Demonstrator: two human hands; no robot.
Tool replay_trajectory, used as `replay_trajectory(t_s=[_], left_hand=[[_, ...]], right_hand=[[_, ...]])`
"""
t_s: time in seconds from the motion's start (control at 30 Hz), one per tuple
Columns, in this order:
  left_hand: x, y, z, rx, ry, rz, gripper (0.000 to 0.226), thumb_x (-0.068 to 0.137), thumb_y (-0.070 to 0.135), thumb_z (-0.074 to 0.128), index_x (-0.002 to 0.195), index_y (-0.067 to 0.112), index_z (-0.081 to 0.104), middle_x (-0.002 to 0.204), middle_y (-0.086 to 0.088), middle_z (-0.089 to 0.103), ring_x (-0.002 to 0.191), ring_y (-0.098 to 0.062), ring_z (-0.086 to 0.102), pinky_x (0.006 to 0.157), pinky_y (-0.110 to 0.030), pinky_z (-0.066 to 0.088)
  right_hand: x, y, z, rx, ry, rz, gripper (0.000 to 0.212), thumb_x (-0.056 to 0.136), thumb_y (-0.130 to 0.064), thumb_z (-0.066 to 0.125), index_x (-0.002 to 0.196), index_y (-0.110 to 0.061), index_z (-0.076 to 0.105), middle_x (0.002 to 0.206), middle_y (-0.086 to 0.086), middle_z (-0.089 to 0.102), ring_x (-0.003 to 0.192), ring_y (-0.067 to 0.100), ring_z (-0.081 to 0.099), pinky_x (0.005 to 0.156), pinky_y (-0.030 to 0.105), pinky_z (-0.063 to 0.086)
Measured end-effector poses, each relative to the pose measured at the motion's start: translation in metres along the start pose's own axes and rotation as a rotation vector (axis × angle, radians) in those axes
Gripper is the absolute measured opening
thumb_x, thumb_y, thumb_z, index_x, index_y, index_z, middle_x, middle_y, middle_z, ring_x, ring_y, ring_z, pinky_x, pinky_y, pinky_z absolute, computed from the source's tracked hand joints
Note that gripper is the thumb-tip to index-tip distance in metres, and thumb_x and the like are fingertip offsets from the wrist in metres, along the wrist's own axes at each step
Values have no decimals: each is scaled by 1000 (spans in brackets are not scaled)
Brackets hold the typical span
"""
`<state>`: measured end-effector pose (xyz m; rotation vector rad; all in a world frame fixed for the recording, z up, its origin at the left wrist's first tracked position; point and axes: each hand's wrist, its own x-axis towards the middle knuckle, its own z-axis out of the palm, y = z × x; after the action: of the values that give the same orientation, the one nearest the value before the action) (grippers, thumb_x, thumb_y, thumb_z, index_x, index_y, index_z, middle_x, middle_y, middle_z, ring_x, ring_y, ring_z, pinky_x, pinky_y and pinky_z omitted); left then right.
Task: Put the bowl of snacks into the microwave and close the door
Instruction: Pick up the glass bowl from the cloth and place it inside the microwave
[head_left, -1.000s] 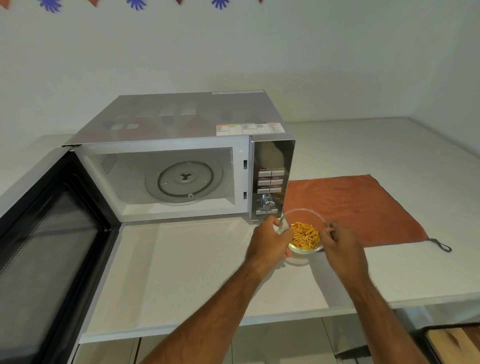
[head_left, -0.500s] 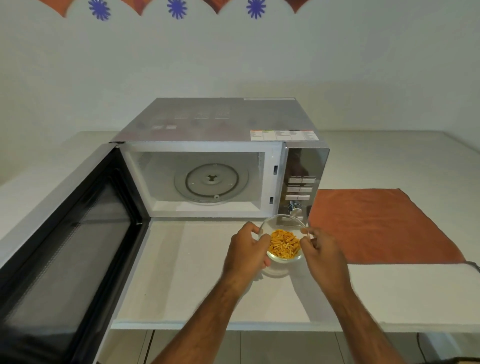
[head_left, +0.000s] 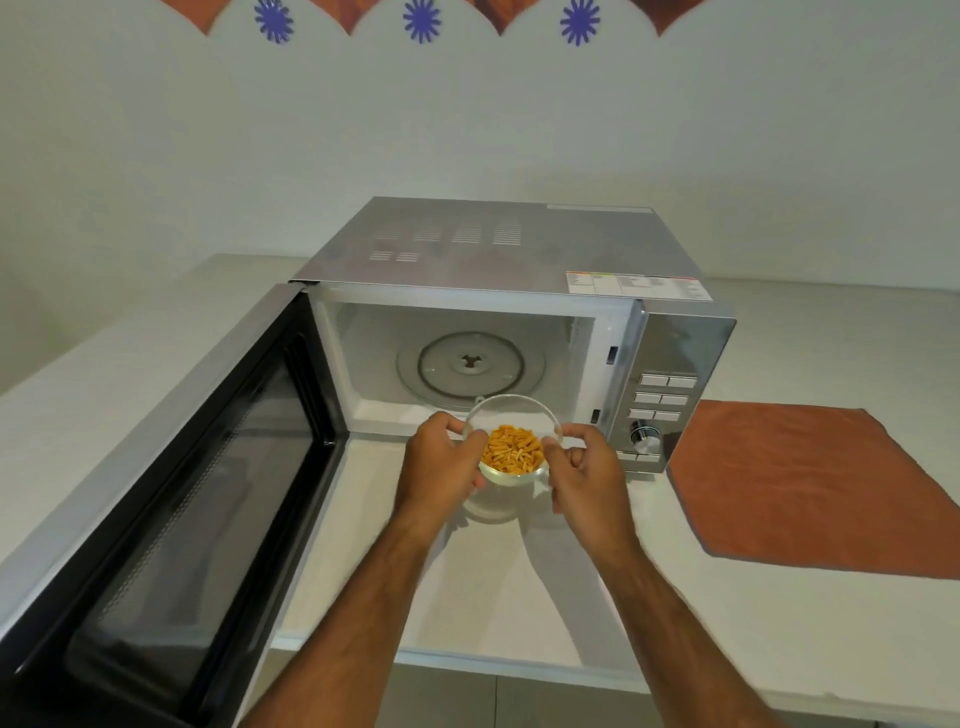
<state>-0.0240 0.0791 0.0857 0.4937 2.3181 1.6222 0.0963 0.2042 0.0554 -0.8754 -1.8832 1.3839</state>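
Fingers (head_left: 451, 426) on bowl (head_left: 514, 470) rim, before open microwave (head_left: 519, 291).

Orange cloth (head_left: 810, 483) on white counter (head_left: 831, 623)

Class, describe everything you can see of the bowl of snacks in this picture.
The bowl is small, round and clear, like glass, partly filled with short orange-yellow stick snacks. It is upright and held above the white counter, its shadow below it, just in front of the open microwave. The left hand grips its left rim and the right hand its right rim.
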Motion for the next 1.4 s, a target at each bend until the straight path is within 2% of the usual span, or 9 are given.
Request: replay_trajectory(t_s=[0.3, 0.43, 0.57, 0.8, 0.93, 1.03, 1.2, 1.27, 1.4], left_hand=[[49, 2, -16, 20, 63, 21, 17, 93, 25, 71, 94, 8, 69, 65, -11, 76, 48, -12, 66, 56, -31, 58], [71, 6, -15, 35, 95, 30, 19, 93, 22, 70, 91, 3, 71, 66, -13, 77, 51, -16, 67, 61, -36, 64], [89, 10, -13, 41, 104, 52, 21, 96, 22, 71, 77, 16, 64, 70, -13, 77, 54, -15, 70, 68, -35, 65], [124, 5, -2, -37, 142, -40, 19, 94, 29, 77, 101, 13, 71, 89, -8, 80, 73, -17, 79, 72, -32, 67], [137, 6, 1, -79, 147, -100, 21, 94, 26, 78, 108, 9, 73, 89, -8, 80, 69, -14, 77, 57, -20, 60], [147, 8, 2, -117, 158, -135, 20, 93, 21, 80, 108, 9, 74, 91, -9, 80, 69, -14, 76, 50, -14, 55], [161, 3, 6, -134, 158, -140, 24, 92, 26, 80, 104, 6, 75, 93, -11, 82, 75, -20, 79, 79, -36, 67], [164, 2, 7, -164, 145, -147, 24, 92, 22, 79, 104, 3, 74, 91, -13, 82, 75, -23, 79, 84, -40, 67], [169, 4, 9, -163, 141, -144, 21, 90, 19, 79, 101, 1, 75, 87, -14, 81, 75, -26, 79, 84, -45, 67]], right_hand=[[31, -25, 30, 63, -75, 39, 26, 101, -33, 63, 123, -20, 57, 85, 19, 72, 50, 18, 64, 48, 24, 53], [47, -31, 40, 67, -118, 45, 33, 102, -34, 61, 132, -22, 54, 92, 10, 71, 50, 16, 65, 52, 21, 54], [66, -36, 48, 98, -128, 58, 34, 103, -34, 60, 135, -23, 55, 89, 2, 71, 55, 16, 69, 55, 24, 51], [98, -39, 62, 100, -172, 110, 34, 104, -32, 59, 137, -26, 58, 103, 2, 74, 64, 12, 73, 58, 29, 56], [112, -41, 69, 79, -191, 126, 41, 104, -29, 58, 145, -29, 52, 106, 3, 74, 65, 11, 74, 53, 25, 57], [120, -41, 72, 75, -189, 148, 36, 105, -22, 56, 140, -25, 51, 99, 1, 73, 65, 13, 74, 54, 31, 60], [135, -37, 83, 129, -156, 197, 30, 104, -19, 59, 132, -22, 49, 117, 7, 71, 70, 23, 78, 66, 39, 66], [139, -36, 87, 128, -147, 208, 30, 103, -16, 58, 131, -22, 50, 123, 8, 69, 68, 25, 79, 59, 35, 64], [147, -36, 92, 110, -140, 228, 31, 104, -8, 53, 134, -16, 50, 126, 11, 67, 56, 20, 73, 38, 18, 46]])
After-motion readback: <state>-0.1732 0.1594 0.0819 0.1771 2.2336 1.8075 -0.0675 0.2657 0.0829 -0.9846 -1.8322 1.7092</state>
